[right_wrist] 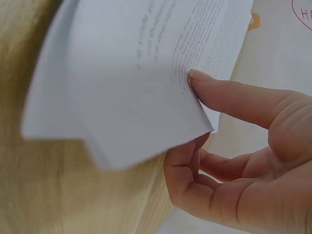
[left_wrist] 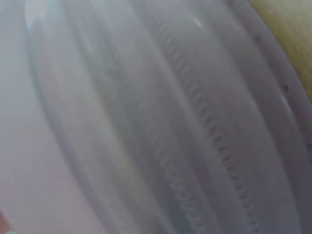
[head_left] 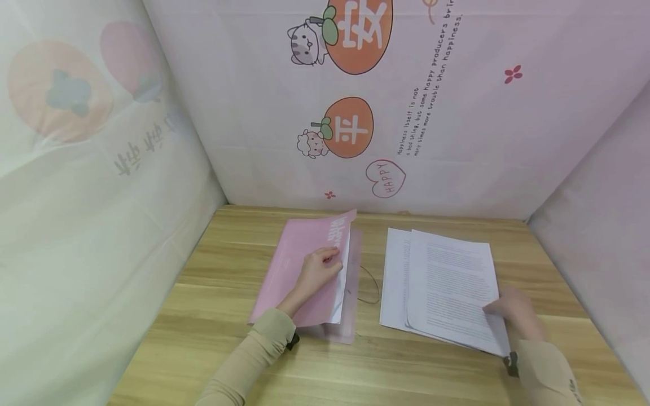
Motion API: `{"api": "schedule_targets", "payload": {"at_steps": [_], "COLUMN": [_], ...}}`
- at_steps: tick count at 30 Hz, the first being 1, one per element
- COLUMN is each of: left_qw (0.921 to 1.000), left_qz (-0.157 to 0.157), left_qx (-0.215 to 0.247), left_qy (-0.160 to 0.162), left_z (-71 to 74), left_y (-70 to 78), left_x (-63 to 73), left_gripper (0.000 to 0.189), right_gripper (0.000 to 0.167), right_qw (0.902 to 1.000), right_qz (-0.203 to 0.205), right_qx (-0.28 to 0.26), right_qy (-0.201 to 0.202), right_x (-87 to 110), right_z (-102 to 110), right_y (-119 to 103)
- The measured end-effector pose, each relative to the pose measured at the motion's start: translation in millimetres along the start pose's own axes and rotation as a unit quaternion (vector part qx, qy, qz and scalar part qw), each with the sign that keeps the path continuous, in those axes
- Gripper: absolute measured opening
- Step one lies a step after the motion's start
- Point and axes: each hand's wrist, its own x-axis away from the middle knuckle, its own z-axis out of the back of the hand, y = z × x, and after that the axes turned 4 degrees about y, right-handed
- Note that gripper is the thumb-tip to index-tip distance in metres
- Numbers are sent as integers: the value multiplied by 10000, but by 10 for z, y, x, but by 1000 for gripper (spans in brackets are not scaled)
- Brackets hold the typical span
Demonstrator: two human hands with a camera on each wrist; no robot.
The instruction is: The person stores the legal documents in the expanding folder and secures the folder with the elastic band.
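Pink folder gaping, loose printed sheets gripped to its right

I am logging one pink folder (head_left: 289, 259) as landmark; it is lying on the wooden table (head_left: 190, 332). The left hand (head_left: 316, 276) is resting over its cover, fingers curling at the lifted right edge, and seems to be pinching that edge. I am reading this as propping the cover clear of the white paper (head_left: 338, 301) showing inside. A thin cord (head_left: 378, 288) is looping out just beside the folder's right edge.

Well right of the folder, the right hand (head_left: 518, 316) is pinching the near right corner of the printed sheets (head_left: 452, 282), thumb above, fingers beneath; presumably this is letting them lift while the rest is lying flat.

Obscured: the left fingertips are blending with the cover edge, so I am not confirming their contact. The left wrist view is showing only blurred ribbed pleats (left_wrist: 161, 97), apparently the folder's, and no working fingers. The print is staying illegible, and overlap is hiding the sheet count.
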Motion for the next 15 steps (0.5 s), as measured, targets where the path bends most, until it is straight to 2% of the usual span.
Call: {"api": "schedule_targets", "payload": {"at_steps": [7,15], "left_qw": [10000,10000], "left_qz": [1,31], "left_qx": [46,67], "left_qy": [-33,-23], "left_z": [-3,-5], "left_y": [-12,-3], "left_x": [4,-3], "left_gripper": [38,39], "right_gripper": [63,57], "right_qw": [9998,9999], "right_qz": [-151,149], "right_qx": [105,46], "right_qy": [-83,-72], "right_x": [5,2], "right_z": [-4,7], "right_y": [-15,5]}}
